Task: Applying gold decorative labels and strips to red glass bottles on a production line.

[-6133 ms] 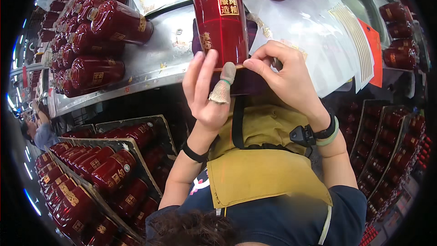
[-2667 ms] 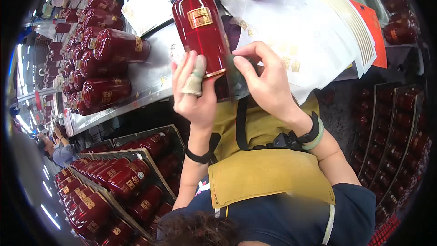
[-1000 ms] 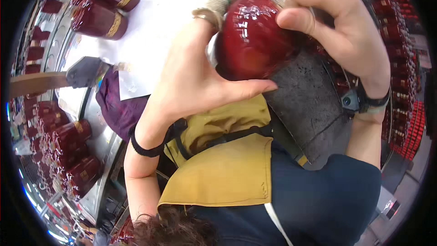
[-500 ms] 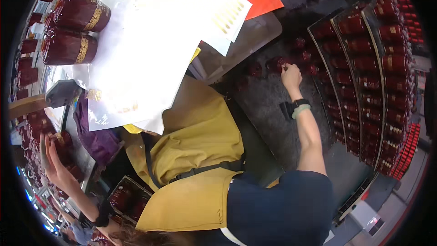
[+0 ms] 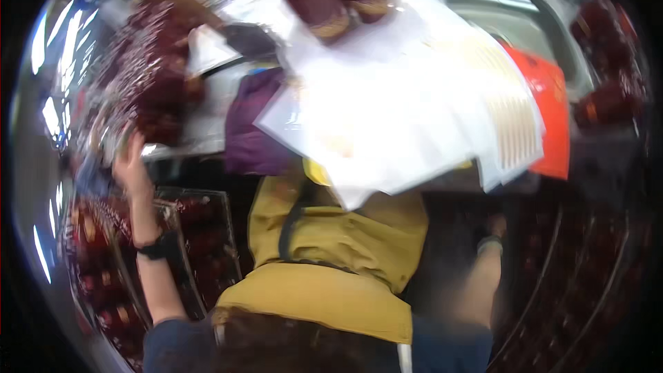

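Note:
My left hand (image 5: 131, 164) is raised beside dark red jars (image 5: 160, 107) at the left end of the table; its blurred fingers look stretched out and I see nothing in them. On the right, my right hand (image 5: 496, 224) is low in the shadow below the table edge, near racks of dark red jars (image 5: 587, 269). Its fingers are smeared and dark, so what it holds, if anything, is hidden. White sheets (image 5: 400, 103) with gold print lie on the table ahead of me. Two dark red jars with gold bands (image 5: 321, 10) stand at their far side.
A red sheet (image 5: 552, 114) sticks out under the white ones. Purple cloth (image 5: 252, 124) hangs over the table edge, near a wooden-handled tool with a dark head (image 5: 252, 40). Trays of jars (image 5: 204, 242) stand low at left. A grey-green basin (image 5: 511, 17) is at the back right.
The view has swung to the right, so the table now lies straight ahead. My right hand, earlier closed on a dark red jar by the rack, is now blurred in shadow. My left hand remains raised.

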Available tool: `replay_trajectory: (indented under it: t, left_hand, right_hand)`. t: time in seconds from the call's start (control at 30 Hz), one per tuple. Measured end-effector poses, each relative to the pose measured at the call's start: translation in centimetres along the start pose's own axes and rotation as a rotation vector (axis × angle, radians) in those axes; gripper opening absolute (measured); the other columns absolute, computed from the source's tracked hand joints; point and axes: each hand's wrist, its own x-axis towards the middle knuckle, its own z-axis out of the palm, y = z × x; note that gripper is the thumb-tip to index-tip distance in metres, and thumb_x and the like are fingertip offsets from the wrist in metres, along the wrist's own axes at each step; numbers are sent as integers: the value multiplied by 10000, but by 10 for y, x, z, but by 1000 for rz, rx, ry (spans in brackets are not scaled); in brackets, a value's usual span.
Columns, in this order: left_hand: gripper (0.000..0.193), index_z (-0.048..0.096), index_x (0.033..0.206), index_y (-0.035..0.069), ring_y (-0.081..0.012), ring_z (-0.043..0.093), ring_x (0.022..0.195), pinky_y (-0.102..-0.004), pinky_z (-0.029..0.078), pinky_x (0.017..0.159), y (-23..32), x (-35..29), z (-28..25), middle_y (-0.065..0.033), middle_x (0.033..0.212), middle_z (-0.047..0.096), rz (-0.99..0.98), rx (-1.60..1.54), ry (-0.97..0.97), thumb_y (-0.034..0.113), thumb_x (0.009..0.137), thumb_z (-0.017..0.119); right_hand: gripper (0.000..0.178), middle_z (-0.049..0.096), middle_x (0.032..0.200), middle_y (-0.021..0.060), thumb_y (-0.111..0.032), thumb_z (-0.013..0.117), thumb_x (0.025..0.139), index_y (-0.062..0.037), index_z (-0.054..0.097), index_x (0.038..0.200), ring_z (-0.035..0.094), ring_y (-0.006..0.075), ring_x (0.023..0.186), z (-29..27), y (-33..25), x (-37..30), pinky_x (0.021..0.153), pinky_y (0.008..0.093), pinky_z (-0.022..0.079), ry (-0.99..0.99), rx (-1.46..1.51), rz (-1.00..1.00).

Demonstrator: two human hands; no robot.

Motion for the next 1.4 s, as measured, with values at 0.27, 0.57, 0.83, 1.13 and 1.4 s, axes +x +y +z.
replay_trajectory:
  t: [0.27, 0.57, 0.83, 1.13, 1.4]
  left_hand:
    - [457, 630, 1327, -51, -205, 683, 1075, -323, 527, 963, 23, 220, 24, -135, 1197, 709, 179, -311, 372, 91, 912, 757]
    - [520, 756, 1158, 61, -280, 736, 1025, -371, 569, 913, -69, 379, -108, -160, 1117, 769, -91, 827, 95, 321, 717, 843]
    - [378, 739, 1119, 40, -384, 716, 1060, -447, 568, 923, -184, 410, -121, -230, 1077, 741, -39, 1108, -257, 130, 752, 755]
    - [337, 727, 1113, 25, -398, 700, 966, -525, 531, 831, -295, 492, -129, -242, 976, 726, -61, 1199, -623, 304, 929, 678]
    - [314, 706, 1147, 5, -368, 696, 985, -480, 551, 845, -57, 403, 384, -232, 1032, 705, 745, 683, -1101, 250, 953, 670]
  right_hand:
    - [427, 767, 1022, 179, -459, 583, 974, -79, 776, 996, 765, 347, 891, 86, 231, -27, 765, 486, 605, 263, -629, -296]
    - [358, 754, 879, 191, -368, 612, 917, -54, 772, 858, 743, 383, 809, -10, 273, -139, 731, 498, 589, 458, -433, -158]
    - [354, 724, 732, 213, -270, 597, 884, -22, 721, 663, 714, 406, 682, -64, 111, -81, 633, 522, 571, 543, -535, -130]
    - [401, 709, 1205, 248, -277, 494, 1028, -38, 687, 1287, 690, 391, 1122, -121, 13, -102, 944, 457, 542, 505, -21, -43]
    - [211, 677, 1133, 224, -153, 631, 876, -29, 706, 1030, 647, 438, 1093, -144, -152, -86, 903, 542, 543, 501, -61, 367]
